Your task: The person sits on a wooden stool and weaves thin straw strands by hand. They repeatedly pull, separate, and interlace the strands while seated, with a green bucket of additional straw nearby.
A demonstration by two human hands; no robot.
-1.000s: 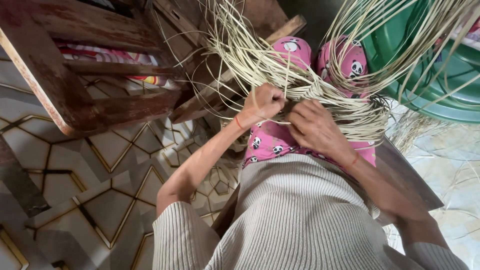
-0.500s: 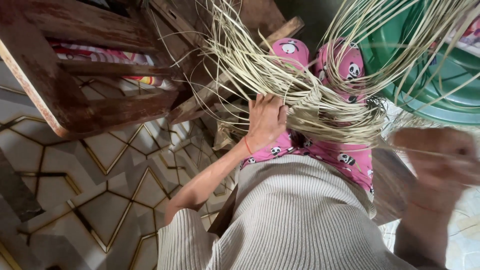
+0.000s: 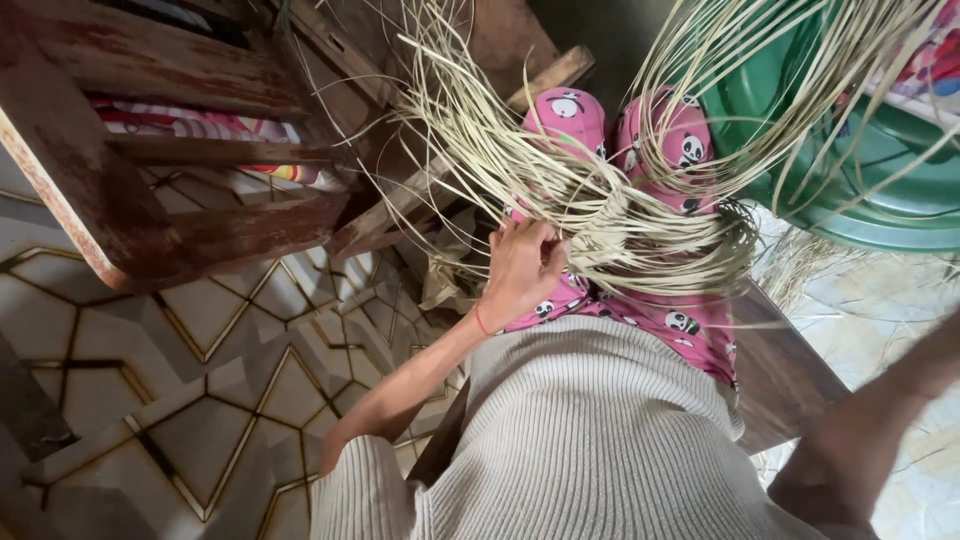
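Note:
A half-woven piece of pale straw strips (image 3: 640, 235) rests on my lap, over pink trousers with a panda print (image 3: 660, 320). Long loose strips fan up and out from it. My left hand (image 3: 520, 265) is shut on the left edge of the weave, fingers curled into the strips. My right arm (image 3: 880, 420) reaches off to the lower right; only the blurred forearm shows and the hand is out of the frame. I wear a ribbed beige top (image 3: 590, 440).
A dark wooden bench or frame (image 3: 150, 200) with a patterned cloth under it stands at the left. A green plastic basin (image 3: 860, 170) sits at the upper right. Patterned floor tiles (image 3: 180, 400) lie below left. I sit on a wooden plank (image 3: 790, 380).
My right hand has let go of the weave and swung out to the right, leaving the frame. My left hand stays gripping the straw's left edge.

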